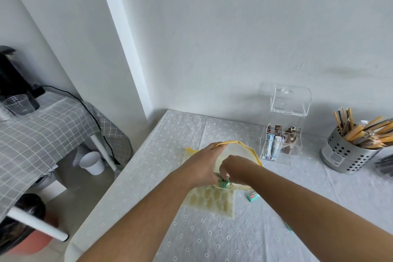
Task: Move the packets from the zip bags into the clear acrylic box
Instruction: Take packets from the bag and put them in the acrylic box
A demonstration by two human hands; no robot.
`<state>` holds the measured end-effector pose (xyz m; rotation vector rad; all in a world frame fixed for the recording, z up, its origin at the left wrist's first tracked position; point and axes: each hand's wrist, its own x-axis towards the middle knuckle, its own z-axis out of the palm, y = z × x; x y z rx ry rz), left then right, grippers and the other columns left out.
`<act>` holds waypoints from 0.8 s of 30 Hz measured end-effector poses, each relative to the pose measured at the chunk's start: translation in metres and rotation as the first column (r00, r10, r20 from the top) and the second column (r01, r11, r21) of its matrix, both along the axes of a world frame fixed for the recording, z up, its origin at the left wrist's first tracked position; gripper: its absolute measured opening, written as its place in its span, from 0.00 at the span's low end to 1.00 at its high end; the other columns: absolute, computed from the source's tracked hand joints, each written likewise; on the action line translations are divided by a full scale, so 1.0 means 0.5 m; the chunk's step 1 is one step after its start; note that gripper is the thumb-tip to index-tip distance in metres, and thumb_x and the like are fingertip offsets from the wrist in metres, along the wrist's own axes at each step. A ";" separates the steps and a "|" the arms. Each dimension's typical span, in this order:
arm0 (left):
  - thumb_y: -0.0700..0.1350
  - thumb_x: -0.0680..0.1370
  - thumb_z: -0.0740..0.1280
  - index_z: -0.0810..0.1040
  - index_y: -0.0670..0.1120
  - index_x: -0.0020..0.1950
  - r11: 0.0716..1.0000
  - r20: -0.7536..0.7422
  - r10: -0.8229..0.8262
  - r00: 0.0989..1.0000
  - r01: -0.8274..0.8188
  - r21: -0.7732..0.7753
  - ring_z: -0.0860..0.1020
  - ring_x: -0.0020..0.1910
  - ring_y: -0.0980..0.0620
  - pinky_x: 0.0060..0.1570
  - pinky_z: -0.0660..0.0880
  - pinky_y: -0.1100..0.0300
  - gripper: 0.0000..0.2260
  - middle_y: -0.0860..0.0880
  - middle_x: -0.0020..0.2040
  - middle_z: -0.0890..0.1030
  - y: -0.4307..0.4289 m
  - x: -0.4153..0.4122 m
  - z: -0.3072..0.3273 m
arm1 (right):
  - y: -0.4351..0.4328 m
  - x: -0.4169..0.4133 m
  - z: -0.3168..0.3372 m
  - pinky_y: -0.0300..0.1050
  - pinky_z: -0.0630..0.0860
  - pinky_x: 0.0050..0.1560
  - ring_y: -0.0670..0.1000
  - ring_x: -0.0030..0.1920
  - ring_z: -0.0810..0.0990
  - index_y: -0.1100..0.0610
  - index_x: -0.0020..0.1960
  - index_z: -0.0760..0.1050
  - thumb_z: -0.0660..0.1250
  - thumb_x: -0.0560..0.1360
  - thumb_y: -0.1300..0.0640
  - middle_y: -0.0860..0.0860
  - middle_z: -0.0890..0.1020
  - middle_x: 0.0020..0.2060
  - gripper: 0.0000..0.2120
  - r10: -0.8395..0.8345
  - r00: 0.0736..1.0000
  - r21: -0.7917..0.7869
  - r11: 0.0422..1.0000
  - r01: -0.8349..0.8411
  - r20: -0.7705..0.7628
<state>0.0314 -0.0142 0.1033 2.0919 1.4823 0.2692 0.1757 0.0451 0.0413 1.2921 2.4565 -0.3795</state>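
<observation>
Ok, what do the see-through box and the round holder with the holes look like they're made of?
The clear acrylic box: rigid transparent plastic, glossy; packets show through its walls and the edges catch light. The perforated holder: probably steel, brushed silver finish, with rows of punched holes and a soft sheen.

Single head-worn wide-angle view, looking forward and down, close above the table (148,166), wall (234,38) beyond

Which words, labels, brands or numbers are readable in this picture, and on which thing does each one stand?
No text can be read.
Loose green packet: red-and-white logo, blurred.
Metal holder: label, too small to read.
Packets in the acrylic box: print, blurred.
</observation>
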 end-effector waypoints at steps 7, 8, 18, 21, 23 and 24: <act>0.37 0.70 0.67 0.54 0.52 0.76 1.000 -0.007 0.003 1.000 -0.003 0.010 0.71 0.62 0.54 0.53 0.69 0.64 0.39 0.57 0.75 0.57 -0.002 0.009 0.006 | -0.011 -0.008 -0.016 0.47 0.75 0.49 0.57 0.47 0.79 0.56 0.52 0.81 0.65 0.71 0.63 0.56 0.80 0.53 0.12 -0.021 1.000 -0.026 0.999 0.021 -0.006; 0.36 0.70 0.67 0.54 0.52 0.76 1.000 -0.009 0.006 1.000 -0.006 0.011 0.70 0.63 0.55 0.53 0.69 0.64 0.39 0.57 0.75 0.57 -0.002 0.009 0.005 | -0.010 -0.010 -0.017 0.47 0.74 0.46 0.57 0.45 0.78 0.58 0.52 0.81 0.64 0.72 0.64 0.57 0.80 0.52 0.11 -0.051 0.999 -0.021 0.998 0.051 -0.013; 0.36 0.69 0.68 0.53 0.53 0.76 0.999 -0.035 -0.001 0.999 0.003 0.048 0.72 0.61 0.53 0.53 0.71 0.62 0.40 0.56 0.75 0.58 0.009 0.019 0.008 | -0.014 0.017 0.045 0.45 0.77 0.52 0.52 0.51 0.80 0.56 0.49 0.83 0.65 0.72 0.65 0.53 0.84 0.48 0.11 -0.123 0.954 0.027 0.990 0.136 -0.274; 0.36 0.69 0.68 0.54 0.52 0.76 0.998 -0.050 0.011 0.999 -0.008 0.060 0.67 0.68 0.53 0.59 0.70 0.61 0.40 0.55 0.75 0.59 0.024 0.019 0.011 | -0.022 0.031 0.089 0.43 0.76 0.53 0.50 0.52 0.80 0.53 0.49 0.83 0.65 0.73 0.61 0.50 0.85 0.48 0.10 -0.097 0.940 0.074 0.989 0.127 -0.326; 0.36 0.69 0.67 0.54 0.51 0.76 0.998 -0.057 0.023 0.998 -0.020 0.056 0.66 0.68 0.53 0.58 0.69 0.63 0.39 0.54 0.75 0.59 0.034 0.021 0.017 | -0.026 0.046 0.113 0.41 0.76 0.52 0.49 0.51 0.80 0.53 0.50 0.83 0.66 0.73 0.61 0.49 0.86 0.47 0.10 -0.118 0.920 0.075 0.985 0.157 -0.375; 0.35 0.69 0.67 0.54 0.51 0.76 0.998 -0.057 0.028 0.998 -0.025 0.049 0.67 0.68 0.53 0.58 0.70 0.62 0.39 0.54 0.75 0.59 0.038 0.024 0.020 | -0.028 0.054 0.123 0.39 0.76 0.50 0.49 0.49 0.81 0.54 0.49 0.83 0.66 0.73 0.61 0.49 0.86 0.47 0.10 -0.142 0.901 0.066 0.981 0.184 -0.410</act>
